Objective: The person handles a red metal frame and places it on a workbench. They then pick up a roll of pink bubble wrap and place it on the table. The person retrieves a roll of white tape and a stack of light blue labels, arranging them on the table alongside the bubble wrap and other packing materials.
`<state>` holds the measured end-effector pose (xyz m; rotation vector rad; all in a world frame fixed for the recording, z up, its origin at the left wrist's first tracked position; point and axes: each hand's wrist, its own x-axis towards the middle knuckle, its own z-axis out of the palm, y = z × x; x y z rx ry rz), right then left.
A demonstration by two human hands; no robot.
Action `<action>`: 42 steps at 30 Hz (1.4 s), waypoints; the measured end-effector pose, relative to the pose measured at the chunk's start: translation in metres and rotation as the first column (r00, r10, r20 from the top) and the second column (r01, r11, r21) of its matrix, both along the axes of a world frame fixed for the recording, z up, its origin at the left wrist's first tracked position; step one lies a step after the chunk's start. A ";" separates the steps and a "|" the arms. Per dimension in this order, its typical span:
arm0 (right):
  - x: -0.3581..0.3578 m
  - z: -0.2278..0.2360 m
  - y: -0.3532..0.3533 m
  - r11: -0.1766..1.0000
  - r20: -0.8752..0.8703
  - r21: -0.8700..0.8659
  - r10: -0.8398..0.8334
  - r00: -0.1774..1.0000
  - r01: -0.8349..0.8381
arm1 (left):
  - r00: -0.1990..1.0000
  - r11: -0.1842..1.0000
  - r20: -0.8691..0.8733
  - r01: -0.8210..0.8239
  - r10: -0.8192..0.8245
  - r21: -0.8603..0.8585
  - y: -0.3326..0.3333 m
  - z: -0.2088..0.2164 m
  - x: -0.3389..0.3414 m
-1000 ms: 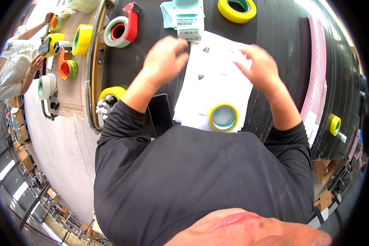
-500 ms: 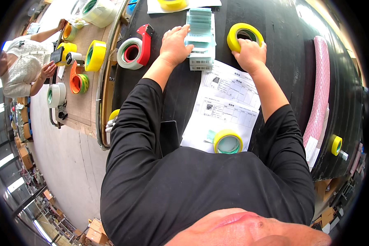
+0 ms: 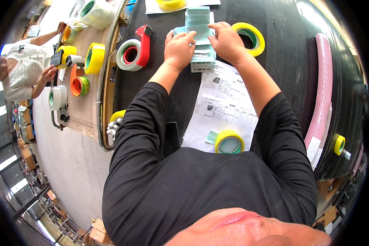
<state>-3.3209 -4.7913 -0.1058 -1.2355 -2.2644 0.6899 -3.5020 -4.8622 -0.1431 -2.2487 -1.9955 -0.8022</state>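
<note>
A folded stack of light blue barcode labels (image 3: 197, 17) lies at the far middle of the black table. At its left edge, my left hand (image 3: 178, 50) has bent fingers closed on the label strip, and a flap of it sticks out above the knuckles. My right hand (image 3: 228, 42) grips the strip's right edge, fingers curled; the exact fingertip contact is partly hidden. Just right of that hand, a yellow tape roll (image 3: 258, 41) with a green core lies flat, untouched. Printed sheets (image 3: 221, 110) spread below the labels, with another yellow tape roll (image 3: 240, 144) on them.
To the left lies a red tape dispenser (image 3: 145, 45) with a white roll. Beyond it, a wooden-topped table (image 3: 84, 106) holds several tape rolls and an orange dispenser (image 3: 74, 78); a person (image 3: 24, 69) stands there. A long pink-white roll (image 3: 320, 90) runs along the right.
My right hand has let go of the yellow tape roll and moved left to the labels. My left hand has closed on the strip, which now has a raised flap on its left.
</note>
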 end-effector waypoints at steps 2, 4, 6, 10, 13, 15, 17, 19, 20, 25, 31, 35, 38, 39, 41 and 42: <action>-0.011 -0.005 0.003 0.993 0.016 -0.094 -0.071 0.997 0.073 | 1.000 0.998 0.022 -0.004 0.003 0.057 -0.001 0.000 0.001; -0.016 -0.004 0.002 0.979 0.073 -0.162 -0.110 0.991 0.120 | 0.999 0.987 0.047 -0.004 -0.003 0.160 -0.004 0.002 0.002; -0.016 0.003 -0.006 0.949 0.057 -0.281 -0.131 0.990 0.141 | 0.998 0.971 0.064 0.000 -0.015 0.238 -0.011 0.005 0.003; -0.009 -0.021 -0.010 0.848 -0.151 -0.499 -0.289 0.945 0.179 | 0.994 0.948 0.064 0.060 -0.084 0.313 -0.019 0.003 0.008; -0.011 -0.037 -0.019 0.824 -0.279 -0.521 -0.411 0.868 0.223 | 0.989 0.917 0.021 0.127 -0.145 0.379 -0.025 0.002 0.008; -0.015 -0.020 -0.031 0.813 -0.287 -0.521 -0.454 0.843 0.260 | 0.983 0.899 -0.013 0.171 -0.181 0.404 -0.032 0.008 0.010; -0.011 -0.031 -0.028 0.788 -0.385 -0.599 -0.441 0.811 0.144 | 0.978 0.882 -0.062 0.208 -0.201 0.422 -0.036 0.013 0.011; -0.005 -0.030 -0.027 0.752 -0.455 -0.658 -0.424 0.783 0.025 | 0.972 0.892 -0.078 0.235 -0.223 0.387 -0.040 0.011 0.010; -0.001 -0.023 -0.031 0.727 -0.478 -0.685 -0.412 0.776 -0.036 | 0.970 0.897 -0.078 0.243 -0.231 0.369 -0.043 0.013 0.009; 0.025 -0.005 -0.049 0.690 -0.478 -0.717 -0.387 0.788 -0.096 | 0.952 0.926 0.199 0.156 -0.234 0.345 -0.048 0.021 -0.012; 0.039 -0.020 -0.056 0.566 -0.605 -0.768 -0.489 0.628 -0.300 | 0.727 0.992 0.681 0.003 0.084 -0.125 -0.022 0.030 -0.003; 0.045 -0.015 -0.059 0.466 -0.677 -0.736 -0.517 0.524 -0.490 | 0.540 0.942 0.812 0.097 0.222 -0.322 -0.014 0.025 0.001; 0.050 -0.016 -0.060 0.438 -0.677 -0.733 -0.537 0.503 -0.520 | 0.696 0.952 0.669 -0.072 0.262 -0.298 -0.018 0.030 0.007; 0.051 -0.016 -0.060 0.433 -0.677 -0.733 -0.537 0.503 -0.524 | 0.588 0.940 0.761 0.005 0.274 -0.342 -0.018 0.033 0.009; 0.052 -0.014 -0.063 0.416 -0.675 -0.734 -0.537 0.506 -0.537 | 0.336 0.904 0.884 0.164 0.324 -0.394 -0.021 0.038 0.011; 0.053 -0.014 -0.064 0.412 -0.679 -0.730 -0.528 0.511 -0.545 | 0.335 0.899 0.883 0.173 0.330 -0.402 -0.022 0.038 0.012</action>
